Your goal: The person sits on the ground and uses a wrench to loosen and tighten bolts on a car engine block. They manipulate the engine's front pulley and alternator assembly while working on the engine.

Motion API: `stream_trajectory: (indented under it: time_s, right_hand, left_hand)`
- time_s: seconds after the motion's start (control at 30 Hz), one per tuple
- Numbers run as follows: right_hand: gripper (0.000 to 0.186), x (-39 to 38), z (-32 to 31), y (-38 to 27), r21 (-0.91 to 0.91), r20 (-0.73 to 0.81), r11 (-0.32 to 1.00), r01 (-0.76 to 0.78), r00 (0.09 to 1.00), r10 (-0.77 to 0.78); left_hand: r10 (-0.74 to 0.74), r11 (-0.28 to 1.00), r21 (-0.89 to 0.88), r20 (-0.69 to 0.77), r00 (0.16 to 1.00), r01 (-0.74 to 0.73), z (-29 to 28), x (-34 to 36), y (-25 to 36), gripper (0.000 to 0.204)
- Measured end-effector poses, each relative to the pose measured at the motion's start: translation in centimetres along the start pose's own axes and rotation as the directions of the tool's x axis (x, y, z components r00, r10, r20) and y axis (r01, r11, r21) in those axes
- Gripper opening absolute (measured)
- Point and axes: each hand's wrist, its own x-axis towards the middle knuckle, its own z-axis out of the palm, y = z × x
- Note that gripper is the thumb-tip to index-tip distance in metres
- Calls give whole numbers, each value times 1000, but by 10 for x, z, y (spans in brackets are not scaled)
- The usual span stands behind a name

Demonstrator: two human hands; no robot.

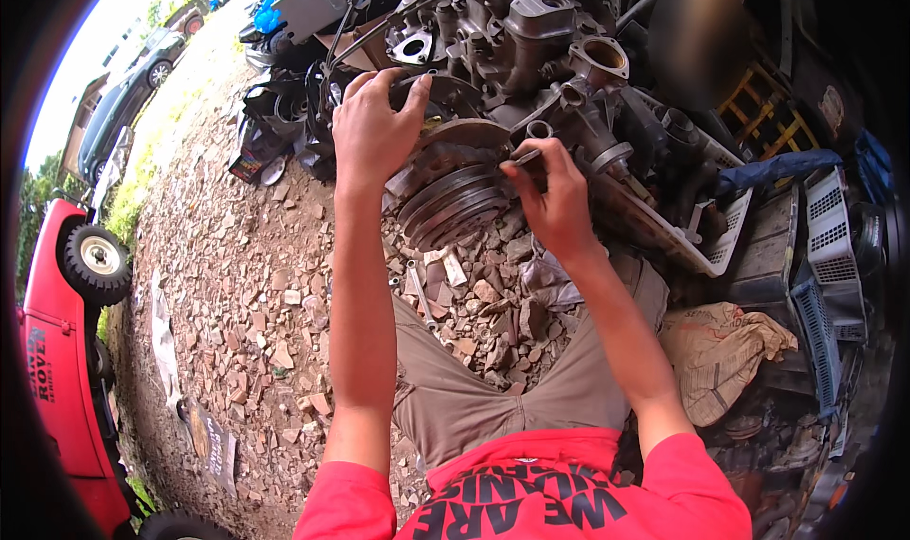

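Note:
In front of me a greasy engine (pixel 531 33) lies among other metal parts, its grooved pulley (pixel 455 208) facing me. My left hand (pixel 377 128) is at the engine's near left side, fingers bent forward and the thumb apart from them; nothing shows in its grasp, though the fingertips are partly hidden. Right of the pulley, my right hand (pixel 552 194) is closed in a pinch against the engine. A small, dark metal piece shows at its fingertips, too little of it to name. On the stones below the pulley lies a combination wrench (pixel 419 292).
Broken stones (pixel 256 303) cover the ground. Plastic crates (pixel 834 232) and a crumpled sack (pixel 716 355) stand to the right. Black parts (pixel 284 113) lie left of the engine. A red vehicle (pixel 71 350) is at far left, a dark car (pixel 128 94) beyond it.

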Motion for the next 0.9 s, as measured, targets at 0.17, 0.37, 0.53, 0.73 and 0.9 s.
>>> stream_trajectory:
  time_s: [0.17, 0.37, 0.53, 0.73, 0.9]
  right_hand:
    - [25, -7, -5, 1, 8, -57, 1000, 4, 998, -4]
    - [23, -4, -8, 0, -7, 2, 1000, 15, 1000, -15]
    - [22, 2, -12, -4, -11, -15, 996, -92, 996, 92]
    - [30, 17, -32, 59, 594, -154, 679, -433, 767, 623]
    - [30, 16, -28, 70, 588, -130, 653, -477, 741, 659]
  left_hand:
    - [12, 1000, -11, -14, 1000, -12, 3, 1, 1, 56]
    - [-3, 999, -41, 6, 1000, 3, 0, 1, 3, 55]
    - [-13, 999, -39, 9, 1000, 13, 1, -1, -1, 55]
    - [-2, 999, -33, -8, 1000, 2, 2, 1, 3, 56]
    - [3, 999, -38, 9, 1000, -2, 2, 0, 2, 56]
